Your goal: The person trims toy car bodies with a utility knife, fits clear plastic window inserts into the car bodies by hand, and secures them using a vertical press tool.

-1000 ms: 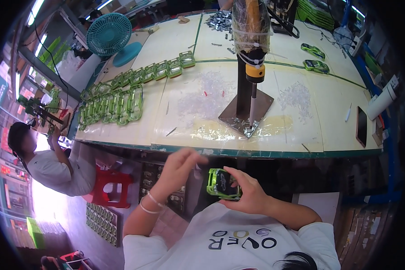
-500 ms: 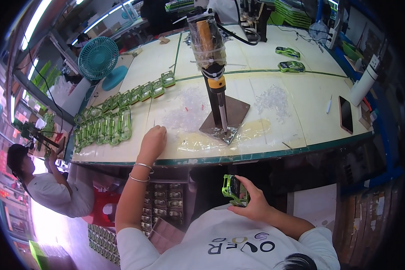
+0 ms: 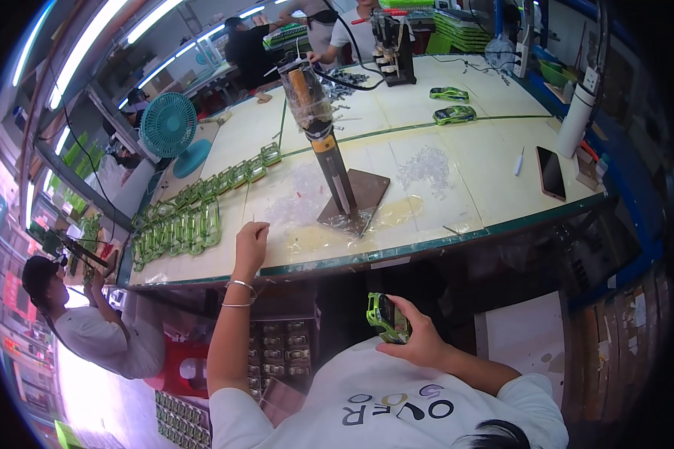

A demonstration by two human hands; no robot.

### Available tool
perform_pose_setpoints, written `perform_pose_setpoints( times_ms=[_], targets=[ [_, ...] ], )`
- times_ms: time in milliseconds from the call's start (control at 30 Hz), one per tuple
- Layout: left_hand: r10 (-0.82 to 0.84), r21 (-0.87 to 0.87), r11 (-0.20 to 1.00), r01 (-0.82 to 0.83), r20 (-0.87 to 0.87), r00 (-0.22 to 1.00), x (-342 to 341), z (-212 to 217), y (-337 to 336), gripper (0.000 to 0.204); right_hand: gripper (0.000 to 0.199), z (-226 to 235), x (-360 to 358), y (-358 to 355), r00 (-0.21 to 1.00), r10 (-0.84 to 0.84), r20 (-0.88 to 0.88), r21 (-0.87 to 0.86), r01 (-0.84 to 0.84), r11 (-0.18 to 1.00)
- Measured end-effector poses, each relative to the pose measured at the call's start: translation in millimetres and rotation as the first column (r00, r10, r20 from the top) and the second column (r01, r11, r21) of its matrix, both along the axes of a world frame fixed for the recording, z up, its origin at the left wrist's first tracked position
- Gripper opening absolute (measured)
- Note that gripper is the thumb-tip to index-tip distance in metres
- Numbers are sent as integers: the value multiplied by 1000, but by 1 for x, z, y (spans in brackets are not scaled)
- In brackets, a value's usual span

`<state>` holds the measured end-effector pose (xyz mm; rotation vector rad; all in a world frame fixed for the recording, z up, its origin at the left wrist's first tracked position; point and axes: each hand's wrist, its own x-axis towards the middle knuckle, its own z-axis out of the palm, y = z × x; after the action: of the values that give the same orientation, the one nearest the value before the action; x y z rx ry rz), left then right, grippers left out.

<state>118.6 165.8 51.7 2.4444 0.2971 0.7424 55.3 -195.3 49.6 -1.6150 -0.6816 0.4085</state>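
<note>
Cream tabletop (image 3: 490, 161) | toy car (image 3: 384, 317): glossy green, black-topped (underside hidden) | right hand (image 3: 424, 338) grips it | left hand (image 3: 251, 247) closed, contents unclear

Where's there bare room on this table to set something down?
On the table, between the white pen and the scraps right of the stand; a smaller patch lies between the green frames and the other scraps, just beyond the left hand. Crowded: the left end, lined with green frames, and around the stand.

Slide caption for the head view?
Right hand holds a green toy car body; left hand is over the cream worktable.
</note>
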Motion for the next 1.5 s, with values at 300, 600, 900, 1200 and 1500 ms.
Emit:
perform_pose_setpoints(
  times_ms=[300, 600, 900, 1200, 1500],
  targets=[
    [114, -127, 986, -105, 70, 991, 11, -30, 11, 12, 72, -1, -11, -27, 997, -66, 51, 99, 60, 993],
    [180, -578, 814, -46, 177, 968, -20, -2, -35, 16, 72, -14, 12, -67, 990, -139, 25, 165, 133, 977],
    [-318, -711, 603, 362, 202, 926, -88, 60, -245, 23, 75, -6, 32, -92, 966, -155, 209, 183, 117, 976],
    [-570, -273, 765, 584, 135, 810, -96, 69, -314, 30, 76, -3, 26, -117, 837, -247, 488, 161, 191, 968],
    [-605, -63, 791, 609, 72, 793, -98, 73, -312, 31, 72, 0, 15, -122, 772, -314, 553, 165, 268, 949]
  ],
)
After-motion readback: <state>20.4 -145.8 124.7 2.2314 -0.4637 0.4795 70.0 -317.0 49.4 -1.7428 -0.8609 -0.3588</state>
